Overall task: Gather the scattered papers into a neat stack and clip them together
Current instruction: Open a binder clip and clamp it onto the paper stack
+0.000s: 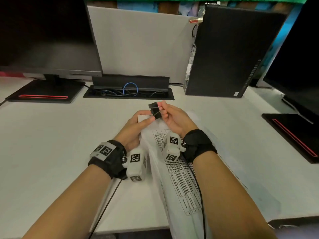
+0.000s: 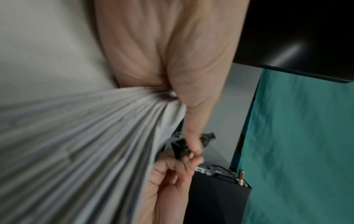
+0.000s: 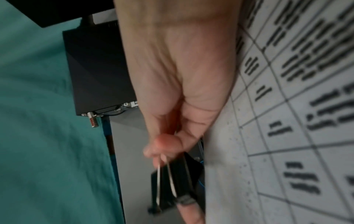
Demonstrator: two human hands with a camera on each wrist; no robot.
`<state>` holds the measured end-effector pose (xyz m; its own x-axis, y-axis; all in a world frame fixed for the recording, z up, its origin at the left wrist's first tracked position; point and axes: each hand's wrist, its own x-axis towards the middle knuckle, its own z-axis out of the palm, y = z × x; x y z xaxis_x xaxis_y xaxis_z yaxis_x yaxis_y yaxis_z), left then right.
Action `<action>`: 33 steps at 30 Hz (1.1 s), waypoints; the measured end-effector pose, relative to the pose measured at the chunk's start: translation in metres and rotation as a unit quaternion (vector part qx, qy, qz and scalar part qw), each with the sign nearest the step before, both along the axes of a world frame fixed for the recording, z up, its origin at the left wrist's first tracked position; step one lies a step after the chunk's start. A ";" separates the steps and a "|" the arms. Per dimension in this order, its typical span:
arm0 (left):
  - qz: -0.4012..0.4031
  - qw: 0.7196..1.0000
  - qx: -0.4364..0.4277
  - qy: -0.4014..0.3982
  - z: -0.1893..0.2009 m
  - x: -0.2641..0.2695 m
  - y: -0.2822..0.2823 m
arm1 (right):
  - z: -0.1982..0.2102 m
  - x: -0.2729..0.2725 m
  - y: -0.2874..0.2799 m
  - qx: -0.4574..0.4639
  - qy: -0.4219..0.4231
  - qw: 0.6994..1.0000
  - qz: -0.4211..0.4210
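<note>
The right hand (image 1: 174, 120) pinches the wire handles of a black binder clip (image 1: 154, 110) between thumb and fingers, and the clip sits at the far top corner of the stack of papers (image 1: 179, 176). The left hand (image 1: 133, 130) grips this same corner of the stack, thumb on top, just beside the clip. The papers hang down toward the person over the white desk (image 1: 51, 135), in front of a black computer tower (image 1: 229, 54).
</note>
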<state>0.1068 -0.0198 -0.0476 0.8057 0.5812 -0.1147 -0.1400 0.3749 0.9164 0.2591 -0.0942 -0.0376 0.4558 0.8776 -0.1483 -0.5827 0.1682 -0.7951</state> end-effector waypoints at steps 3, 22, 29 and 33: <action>0.030 0.999 0.037 0.025 -0.005 0.005 0.003 | 0.004 -0.007 0.001 -0.024 -0.079 0.995 0.062; 0.026 0.972 0.216 0.090 -0.005 -0.001 0.004 | 0.013 -0.008 0.015 -0.258 -0.270 0.893 -0.251; 0.068 0.946 0.301 0.102 0.006 -0.002 -0.002 | 0.013 0.016 -0.006 -0.258 -0.248 0.883 -0.305; 0.103 0.886 0.449 0.055 0.058 -0.012 -0.016 | 0.059 0.018 -0.025 -0.167 -0.492 0.736 -0.434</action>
<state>0.0946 -0.0354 0.0105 0.6842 0.6115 0.3973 -0.0127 -0.5348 0.8449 0.2769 -0.1197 0.0218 0.8546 0.1818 0.4865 0.5140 -0.1620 -0.8424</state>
